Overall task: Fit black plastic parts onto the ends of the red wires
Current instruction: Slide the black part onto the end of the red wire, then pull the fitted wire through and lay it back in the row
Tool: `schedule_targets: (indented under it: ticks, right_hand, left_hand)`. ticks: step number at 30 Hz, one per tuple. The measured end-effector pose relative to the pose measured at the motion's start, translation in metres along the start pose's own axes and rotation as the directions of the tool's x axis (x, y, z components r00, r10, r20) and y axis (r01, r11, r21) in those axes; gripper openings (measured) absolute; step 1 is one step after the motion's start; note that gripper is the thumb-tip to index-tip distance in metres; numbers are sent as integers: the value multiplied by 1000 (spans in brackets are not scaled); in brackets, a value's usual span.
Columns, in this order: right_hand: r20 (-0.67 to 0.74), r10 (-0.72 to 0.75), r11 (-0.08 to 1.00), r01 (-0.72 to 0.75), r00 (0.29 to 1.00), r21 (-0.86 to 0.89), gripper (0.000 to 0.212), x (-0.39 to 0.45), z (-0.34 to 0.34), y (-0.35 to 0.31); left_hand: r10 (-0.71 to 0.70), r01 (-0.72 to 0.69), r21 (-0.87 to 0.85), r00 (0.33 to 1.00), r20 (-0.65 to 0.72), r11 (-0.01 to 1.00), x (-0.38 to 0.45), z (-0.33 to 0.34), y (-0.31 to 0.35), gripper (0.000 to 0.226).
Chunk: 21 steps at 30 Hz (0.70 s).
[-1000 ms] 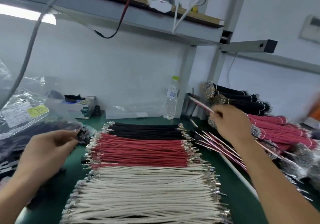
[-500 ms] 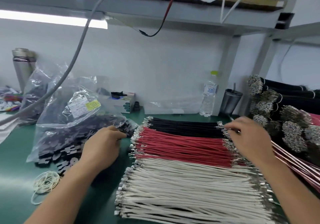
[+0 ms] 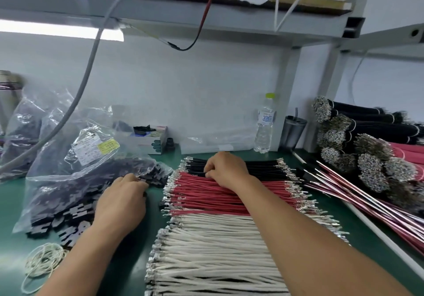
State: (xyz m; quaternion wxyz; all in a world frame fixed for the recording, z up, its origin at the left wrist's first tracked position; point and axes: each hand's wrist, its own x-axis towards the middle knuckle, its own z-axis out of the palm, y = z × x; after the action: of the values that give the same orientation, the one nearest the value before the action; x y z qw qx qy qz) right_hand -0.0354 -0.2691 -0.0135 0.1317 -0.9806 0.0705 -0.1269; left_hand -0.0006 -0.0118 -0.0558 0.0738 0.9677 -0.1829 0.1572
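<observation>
Right hand (image 3: 226, 168) just slid left onto the red wires (image 3: 229, 194), pinching one I think; left hand (image 3: 124, 200) still curled on black parts (image 3: 146, 177).

Little free room on my bench, most of it between the bag and the wires.

My left hand (image 3: 121, 200) lies in the narrow green strip of the table (image 3: 13, 204) between the plastic bag (image 3: 68, 172) of black plastic parts (image 3: 75, 213) and the laid-out red wires (image 3: 206, 194). My right hand (image 3: 226, 168) reaches over these wires, with black wires (image 3: 259, 166) behind and white wires (image 3: 213, 250) in front. On the right, wire bundles (image 3: 367, 158) and thin pink rods (image 3: 367, 201) block the way. At the back stand a water bottle (image 3: 265, 123), a cup (image 3: 294, 133) and a small box (image 3: 153, 138). A grey cable (image 3: 91, 61) hangs across the left side, and a loose string (image 3: 41, 263) lies near the front edge.
</observation>
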Motion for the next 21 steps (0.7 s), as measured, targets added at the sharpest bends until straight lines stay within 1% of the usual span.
schedule_targets:
  ticks: [2, 5, 9, 12, 14, 15, 18, 21]
  right_hand:
    - [-36, -13, 1000, 12, 999, -14, 10, -1, -4, 0]
    - [-99, -24, 1000, 24, 995, 7, 10, 0, -11, 2]
    - [-82, -27, 997, 33, 996, 72, 14, 6, -30, 6]
    - [-38, -47, 999, 48, 998, 22, 16, 8, -43, 7]
    - [-27, -76, 997, 75, 997, -23, 7, 7, -46, 7]
    - [-48, -90, 996, 89, 995, -28, 7, 7, -46, 7]
    - [-134, -118, 993, 115, 984, -34, 14, 5, -49, 7]
    - [-78, -159, 977, 146, 984, -153, 19, 4, -51, 6]
  left_hand:
    - [7, -7, 13, 1000, -1, 1000, 1, 0, 1, 23]
    - [4, -4, -20, 1000, -1, 1000, 1, 0, 1, 20]
    - [5, -5, 27, 1000, -1, 1000, 2, -3, 2, 15]
    - [-4, 4, 41, 1000, -3, 999, 2, -5, 6, 15]
    - [-12, 12, 51, 1000, -9, 999, 2, -5, 8, 17]
    - [-11, 12, 64, 1000, -10, 998, 2, -5, 8, 20]
    - [-5, 4, 115, 1000, 10, 993, 1, -3, 9, 23]
    - [4, -6, 127, 1000, 21, 992, 2, -2, 8, 22]
